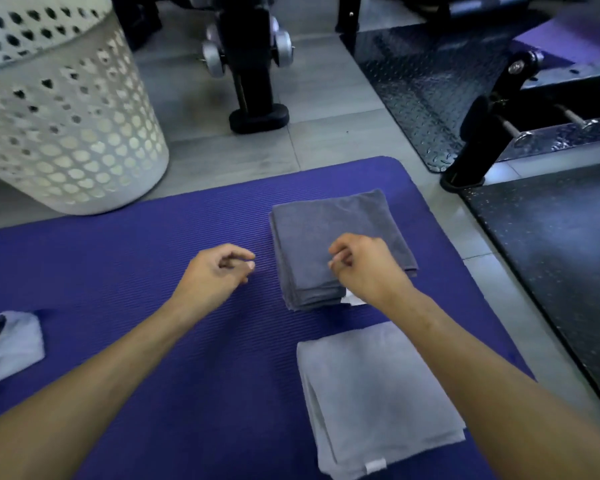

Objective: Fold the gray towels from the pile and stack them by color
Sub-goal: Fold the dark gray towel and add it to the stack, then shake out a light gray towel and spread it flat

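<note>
two folded stacks are being kept apart on the purple mat (pixel 153 237) so the shades are not being mixed: the dark gray stack (pixel 326 230) is lying toward the mat's far right corner, the light gray stack (pixel 378 393) just nearer along the right edge. the right hand (pixel 368 268) is being held over the dark stack's near edge, fingers loosely curled and gripping nothing that is visible; whether the cloth is being touched cannot be told. the left hand (pixel 219 271) is being held above bare mat beside that stack, fingers loosely curled, empty. an unfolded light gray towel (pixel 7 344) is lying at the mat's left edge, probably next to be folded. a white perforated basket (pixel 66 116) is standing off the far left corner; black gym equipment (pixel 253 64) is standing beyond, blocking nothing.
</note>
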Available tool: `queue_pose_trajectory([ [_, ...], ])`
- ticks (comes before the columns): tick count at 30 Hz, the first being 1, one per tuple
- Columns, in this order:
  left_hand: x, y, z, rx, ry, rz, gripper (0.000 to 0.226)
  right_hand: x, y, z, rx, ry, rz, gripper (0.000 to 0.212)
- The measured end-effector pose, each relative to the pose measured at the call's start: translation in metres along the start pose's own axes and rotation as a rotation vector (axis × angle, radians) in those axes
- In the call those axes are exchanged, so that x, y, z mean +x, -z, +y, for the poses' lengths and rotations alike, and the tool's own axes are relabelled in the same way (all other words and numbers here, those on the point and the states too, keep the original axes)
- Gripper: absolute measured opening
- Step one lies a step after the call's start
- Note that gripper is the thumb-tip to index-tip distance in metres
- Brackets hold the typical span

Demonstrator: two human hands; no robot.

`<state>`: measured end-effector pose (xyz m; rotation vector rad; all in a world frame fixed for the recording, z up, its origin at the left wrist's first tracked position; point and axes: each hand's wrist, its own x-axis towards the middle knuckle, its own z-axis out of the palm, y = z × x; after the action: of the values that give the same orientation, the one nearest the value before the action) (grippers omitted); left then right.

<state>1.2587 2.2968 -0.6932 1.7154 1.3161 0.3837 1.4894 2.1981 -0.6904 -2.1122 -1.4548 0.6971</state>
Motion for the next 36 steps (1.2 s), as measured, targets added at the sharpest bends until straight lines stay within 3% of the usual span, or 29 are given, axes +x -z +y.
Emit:
queue_pose_trajectory([
  [6, -0.109, 0.098, -0.046, 0.118, 0.080, -0.026, 0.007, -0.053, -0.038, -0.134, -0.160, 0.253, -0.334, 0.007],
  [10, -0.165, 0.165, -0.110, 0.133, 0.133, 0.098, 0.020, -0.092, -0.073, -0.208, -0.201, 0.324, -0.483, 0.005],
  [17, -0.229, 0.259, -0.237, 0.151, 0.325, 0.360, 0.008, -0.130, -0.174, -0.310, -0.082, 0.312, -0.543, 0.007],
  [21, -0.249, 0.292, -0.293, 0.238, 0.439, 0.485, 0.024, -0.144, -0.230, -0.364, 0.066, 0.262, -0.526, 0.005],
  [27, -0.239, 0.319, -0.343, 0.598, 0.476, 0.308, 0.073, -0.149, -0.273, -0.399, -0.030, 0.332, -0.594, 0.002],
  [31, -0.214, 0.334, -0.362, 0.780, 0.475, 0.179, 0.089, -0.136, -0.268, -0.398, -0.018, 0.276, -0.558, 0.004],
  [33, -0.204, 0.345, -0.374, 0.792, 0.512, 0.155, 0.083, -0.129, -0.266, -0.396, 0.009, 0.238, -0.554, 0.003],
  [36, -0.192, 0.359, -0.382, 0.687, 0.505, 0.210, 0.042, -0.121, -0.270, -0.392, 0.050, 0.197, -0.552, 0.003],
])
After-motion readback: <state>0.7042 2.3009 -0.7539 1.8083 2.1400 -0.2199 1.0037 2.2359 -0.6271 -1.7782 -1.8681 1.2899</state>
